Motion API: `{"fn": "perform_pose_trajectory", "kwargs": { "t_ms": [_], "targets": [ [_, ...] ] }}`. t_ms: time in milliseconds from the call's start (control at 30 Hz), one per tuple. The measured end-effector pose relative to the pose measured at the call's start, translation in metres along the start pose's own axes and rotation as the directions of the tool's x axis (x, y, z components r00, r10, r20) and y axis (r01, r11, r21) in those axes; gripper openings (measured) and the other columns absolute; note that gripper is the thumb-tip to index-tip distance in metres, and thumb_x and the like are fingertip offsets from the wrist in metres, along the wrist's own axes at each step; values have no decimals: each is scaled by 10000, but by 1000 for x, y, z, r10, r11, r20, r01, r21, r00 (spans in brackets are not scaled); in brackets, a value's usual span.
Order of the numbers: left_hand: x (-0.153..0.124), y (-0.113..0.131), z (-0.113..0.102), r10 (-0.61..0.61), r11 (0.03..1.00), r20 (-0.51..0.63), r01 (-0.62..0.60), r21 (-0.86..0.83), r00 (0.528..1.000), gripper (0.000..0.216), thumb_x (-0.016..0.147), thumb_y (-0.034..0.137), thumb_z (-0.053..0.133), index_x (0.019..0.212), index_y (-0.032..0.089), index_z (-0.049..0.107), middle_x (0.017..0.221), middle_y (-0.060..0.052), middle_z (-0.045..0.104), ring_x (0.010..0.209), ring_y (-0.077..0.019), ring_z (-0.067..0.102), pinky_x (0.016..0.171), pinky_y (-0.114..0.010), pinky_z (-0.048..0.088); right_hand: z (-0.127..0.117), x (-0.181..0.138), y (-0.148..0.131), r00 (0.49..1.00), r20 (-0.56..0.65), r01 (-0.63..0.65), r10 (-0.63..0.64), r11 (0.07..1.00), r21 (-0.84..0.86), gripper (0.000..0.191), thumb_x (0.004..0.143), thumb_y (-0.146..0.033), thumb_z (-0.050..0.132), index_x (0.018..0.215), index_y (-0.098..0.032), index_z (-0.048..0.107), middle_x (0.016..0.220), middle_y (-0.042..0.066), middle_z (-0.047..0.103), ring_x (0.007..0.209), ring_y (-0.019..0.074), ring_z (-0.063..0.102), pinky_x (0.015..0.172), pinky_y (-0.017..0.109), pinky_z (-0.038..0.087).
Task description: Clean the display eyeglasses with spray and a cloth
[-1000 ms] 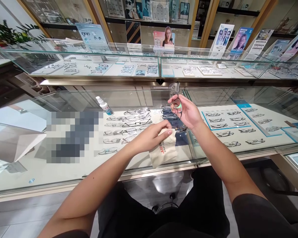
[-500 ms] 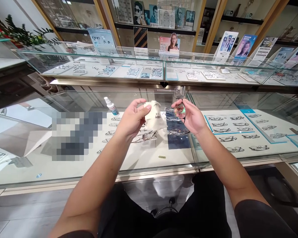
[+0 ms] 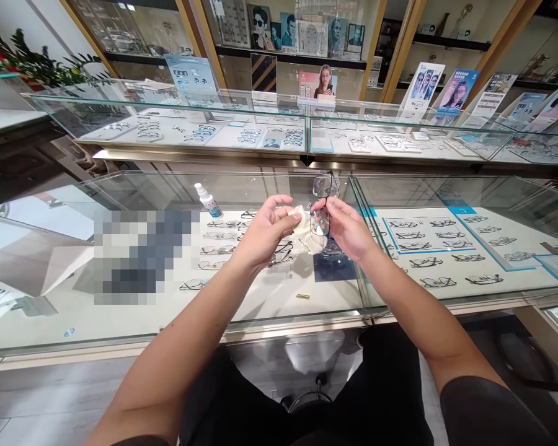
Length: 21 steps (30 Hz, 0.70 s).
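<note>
My right hand (image 3: 348,230) holds a pair of dark-framed glasses (image 3: 324,189) upright above the glass counter (image 3: 121,310). My left hand (image 3: 265,232) pinches a cream cleaning cloth (image 3: 303,224) and presses it against the lower lens of the glasses. Both hands meet in the air over the middle of the counter, fingers closed on what they hold.
A small white spray bottle (image 3: 208,200) stands on the counter left of my hands. Rows of glasses (image 3: 223,235) lie inside the case below. A second glass showcase (image 3: 190,124) with posters runs behind. A small brass piece (image 3: 302,296) lies on the glass.
My left hand picked the cloth up off the counter, raised it and brought it right to the glasses. My right hand lowered the glasses slightly toward it.
</note>
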<state>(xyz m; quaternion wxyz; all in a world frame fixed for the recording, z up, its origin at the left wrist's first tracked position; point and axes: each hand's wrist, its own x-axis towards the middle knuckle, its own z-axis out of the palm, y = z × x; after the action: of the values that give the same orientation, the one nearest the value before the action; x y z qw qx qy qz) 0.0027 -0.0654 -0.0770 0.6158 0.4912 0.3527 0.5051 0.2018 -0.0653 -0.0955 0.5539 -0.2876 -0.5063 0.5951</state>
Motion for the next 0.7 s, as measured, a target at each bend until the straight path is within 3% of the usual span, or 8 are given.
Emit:
{"fn": "perform_pose_trajectory", "kwargs": {
  "t_ms": [233, 433, 700],
  "targets": [
    [-2, -5, 0, 112, 992, 52, -115, 57, 992, 517, 774, 273, 902, 1159, 227, 561, 861, 50, 682, 733, -114, 614, 727, -264, 488, 3, -2, 2, 1000, -15, 9, -10, 998, -59, 370, 893, -616, 808, 982, -258, 781, 1063, 8, 734, 859, 152, 566, 789, 286, 466],
    [-2, -11, 2, 186, 982, -2, -185, 48, 983, 280, 860, 286, 768, 1081, 231, 606, 903, 12, 719, 830, -154, 659, 822, -306, 533, 6, -3, 1, 999, -33, 7, -7, 1000, -12, 406, 837, -647, 862, 951, -263, 796, 954, -8, 679, 817, 139, 537, 736, 274, 440],
    [-10, -22, 15, 355, 930, 39, -358, 84, 934, 473, 862, 390, 908, 1128, 243, 545, 926, 4, 696, 849, -154, 668, 785, -288, 524, 12, -5, 4, 999, -46, 1, 2, 998, 62, 406, 817, -631, 889, 968, -265, 796, 917, -5, 650, 808, 144, 524, 715, 276, 448]
  ]
}}
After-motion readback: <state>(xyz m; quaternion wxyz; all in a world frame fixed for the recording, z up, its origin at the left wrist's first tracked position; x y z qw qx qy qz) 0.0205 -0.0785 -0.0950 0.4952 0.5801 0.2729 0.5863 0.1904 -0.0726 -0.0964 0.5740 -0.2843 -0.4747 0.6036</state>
